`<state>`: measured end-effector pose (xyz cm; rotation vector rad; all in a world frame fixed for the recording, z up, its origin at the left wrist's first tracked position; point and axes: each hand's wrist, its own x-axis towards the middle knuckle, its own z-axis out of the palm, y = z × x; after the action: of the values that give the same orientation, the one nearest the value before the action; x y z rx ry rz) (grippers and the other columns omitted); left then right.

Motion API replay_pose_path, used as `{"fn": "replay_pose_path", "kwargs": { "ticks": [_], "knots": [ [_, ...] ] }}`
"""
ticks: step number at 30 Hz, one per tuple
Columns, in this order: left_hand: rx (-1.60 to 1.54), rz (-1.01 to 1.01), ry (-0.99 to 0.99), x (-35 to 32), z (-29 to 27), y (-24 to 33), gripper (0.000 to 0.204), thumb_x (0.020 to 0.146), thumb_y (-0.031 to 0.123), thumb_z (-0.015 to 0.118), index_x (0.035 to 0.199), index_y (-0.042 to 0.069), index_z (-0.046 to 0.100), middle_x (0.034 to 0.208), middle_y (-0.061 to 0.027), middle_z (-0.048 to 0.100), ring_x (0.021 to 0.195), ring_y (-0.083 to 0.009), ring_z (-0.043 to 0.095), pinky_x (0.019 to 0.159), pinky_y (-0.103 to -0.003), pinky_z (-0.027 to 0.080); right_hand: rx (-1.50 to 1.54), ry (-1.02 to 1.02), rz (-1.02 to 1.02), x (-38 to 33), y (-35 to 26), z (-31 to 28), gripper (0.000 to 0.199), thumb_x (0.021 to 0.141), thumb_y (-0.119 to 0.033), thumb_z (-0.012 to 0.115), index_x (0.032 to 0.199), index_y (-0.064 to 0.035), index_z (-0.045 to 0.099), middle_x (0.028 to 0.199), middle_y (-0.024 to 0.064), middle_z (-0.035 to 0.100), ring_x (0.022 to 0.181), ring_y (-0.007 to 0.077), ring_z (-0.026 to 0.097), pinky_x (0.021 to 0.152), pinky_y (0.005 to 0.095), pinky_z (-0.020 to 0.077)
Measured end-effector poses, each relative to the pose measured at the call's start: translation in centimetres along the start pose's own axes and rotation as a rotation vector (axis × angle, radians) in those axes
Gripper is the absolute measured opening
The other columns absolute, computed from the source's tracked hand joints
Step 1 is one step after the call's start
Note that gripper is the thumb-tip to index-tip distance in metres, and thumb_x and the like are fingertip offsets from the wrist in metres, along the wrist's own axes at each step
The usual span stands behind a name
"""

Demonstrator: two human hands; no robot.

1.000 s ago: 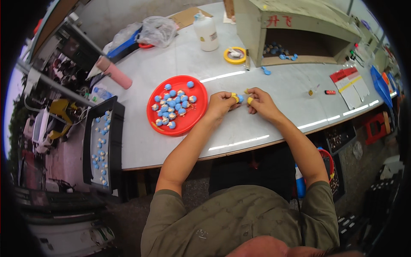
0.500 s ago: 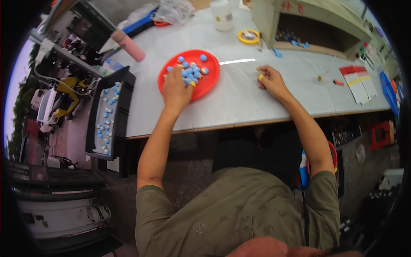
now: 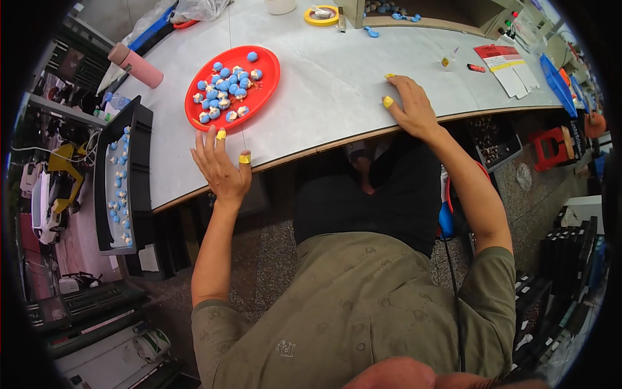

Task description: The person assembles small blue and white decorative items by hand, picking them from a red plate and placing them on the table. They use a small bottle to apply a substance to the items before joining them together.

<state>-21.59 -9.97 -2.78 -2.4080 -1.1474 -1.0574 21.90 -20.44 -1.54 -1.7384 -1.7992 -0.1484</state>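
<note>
A round red plate lies on the grey-white table, holding several small blue-and-cream balls. Just off its near rim is my left hand, fingers spread, with yellow tape round the thumb and one finger. Nothing shows in its grasp. My right hand rests at the table's front edge, thumb and forefinger apart and both tipped with yellow tape; I see nothing between them. Its remaining fingers are partly hidden. At the table's left end stands a black tray with more of the blue-and-cream balls inside.
A pink bottle stands behind the plate to the left. Toward the back lie a yellow tape roll and an open-fronted box with small blue pieces. Red-and-white papers and a blue tray are at the right.
My left hand has drawn back from the balls on the plate toward me and spread its fingers. The right thumb and forefinger have moved apart. The whole view has shifted.
</note>
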Motion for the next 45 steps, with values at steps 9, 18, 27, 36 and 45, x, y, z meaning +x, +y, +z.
{"fn": "replay_pose_path", "kwargs": {
  "ticks": [9, 18, 27, 36, 45],
  "knots": [
    [0.113, -0.046, 0.028, -0.1, 0.4, 0.4, 0.066, 0.098, 0.051, 0.051, 0.143, 0.002, 0.045, 0.152, -0.0170, 0.045, 0.148, -0.0454, 0.027, 0.116, -0.068, 0.013, -0.020, 0.115, -0.014, 0.4, -0.6, 0.8, 0.046, 0.089, -0.024, 0.068, 0.125, 0.0022, 0.057, 0.122, 0.0209, 0.063, 0.113, 0.0374, 0.060, 0.097, 0.0440, 0.0486],
    [0.118, -0.009, 0.063, 0.1, 0.8, 0.2, 0.062, 0.100, 0.051, 0.047, 0.139, 0.002, 0.047, 0.148, -0.0177, 0.050, 0.144, -0.0456, 0.034, 0.116, -0.067, 0.015, -0.007, 0.132, -0.022, 0.6, -0.3, 0.9, 0.044, 0.089, -0.022, 0.069, 0.123, 0.0033, 0.058, 0.116, 0.0205, 0.065, 0.106, 0.0375, 0.062, 0.093, 0.0442, 0.0493],
    [0.131, -0.001, 0.067, -0.8, 0.8, -0.4, 0.059, 0.103, 0.049, 0.041, 0.141, 0.003, 0.043, 0.148, -0.0190, 0.050, 0.143, -0.0445, 0.036, 0.118, -0.063, 0.013, -0.052, 0.152, -0.201, 0.8, -0.7, 0.4, 0.042, 0.086, -0.017, 0.069, 0.123, 0.0016, 0.059, 0.114, 0.0179, 0.065, 0.106, 0.0368, 0.061, 0.089, 0.0458, 0.0465],
    [0.149, -0.094, 0.230, -8.8, 1.1, 1.2, 0.046, 0.103, 0.025, 0.051, 0.141, 0.004, 0.039, 0.151, -0.0237, 0.035, 0.146, -0.0429, 0.029, 0.121, -0.063, 0.007, 0.308, -0.686, -0.357, -10.6, -5.3, 13.2, 0.021, 0.079, -0.013, 0.070, 0.098, -0.0044, 0.066, 0.083, 0.0109, 0.066, 0.080, 0.0304, 0.066, 0.072, 0.0415, 0.0516],
    [-0.697, -2.124, -0.975, -47.1, 1.6, 14.2, 0.048, 0.106, 0.040, 0.050, 0.137, 0.003, 0.055, 0.128, -0.0159, 0.065, 0.115, -0.0289, 0.063, 0.099, -0.042, 0.048, -0.028, -1.826, -0.135, -13.8, -4.2, 26.0, 0.032, 0.093, -0.013, 0.056, 0.120, 0.0000, 0.067, 0.117, 0.0217, 0.068, 0.106, 0.0360, 0.067, 0.089, 0.0464, 0.0533]
  ]
}}
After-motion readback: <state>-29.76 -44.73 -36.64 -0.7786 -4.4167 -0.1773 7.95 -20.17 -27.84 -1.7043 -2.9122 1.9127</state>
